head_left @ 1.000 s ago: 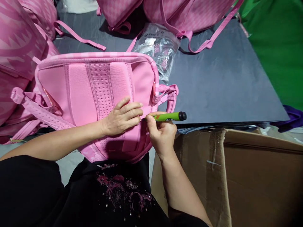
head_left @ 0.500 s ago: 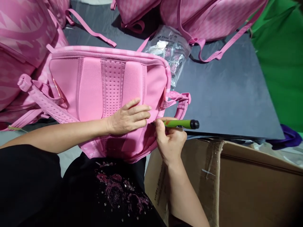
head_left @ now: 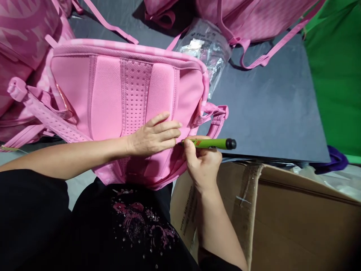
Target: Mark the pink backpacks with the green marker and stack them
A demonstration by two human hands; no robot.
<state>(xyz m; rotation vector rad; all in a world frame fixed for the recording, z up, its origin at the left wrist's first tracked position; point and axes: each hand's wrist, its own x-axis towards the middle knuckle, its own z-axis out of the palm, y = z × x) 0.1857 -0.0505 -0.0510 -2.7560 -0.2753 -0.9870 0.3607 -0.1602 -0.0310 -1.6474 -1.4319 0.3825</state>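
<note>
A pink backpack [head_left: 105,98] lies with its padded back panel up, its lower end against my black clothing. My left hand [head_left: 155,137] rests flat on the panel, fingers stretched to the right. Just right of those fingertips, my right hand [head_left: 203,163] grips a green marker pen [head_left: 210,143] with a black end. The pen's dark tip points left at the backpack's fabric, close to my left fingers; whether it touches cannot be made out. One shoulder strap [head_left: 56,120] sticks out to the left, and a looped strap [head_left: 218,118] to the right.
Beyond the backpack, a clear plastic bag [head_left: 210,52] lies on the dark grey table [head_left: 270,109]. More pink backpacks [head_left: 262,19] stand at the back and left. An open cardboard box [head_left: 299,222] is at lower right, near a purple cloth [head_left: 332,160]. Green material [head_left: 335,75] covers the right side.
The camera view has shifted slightly, with the backpack's top edge now higher in the picture. Both hands keep their places on it, and the marker pen stays in my right hand.
</note>
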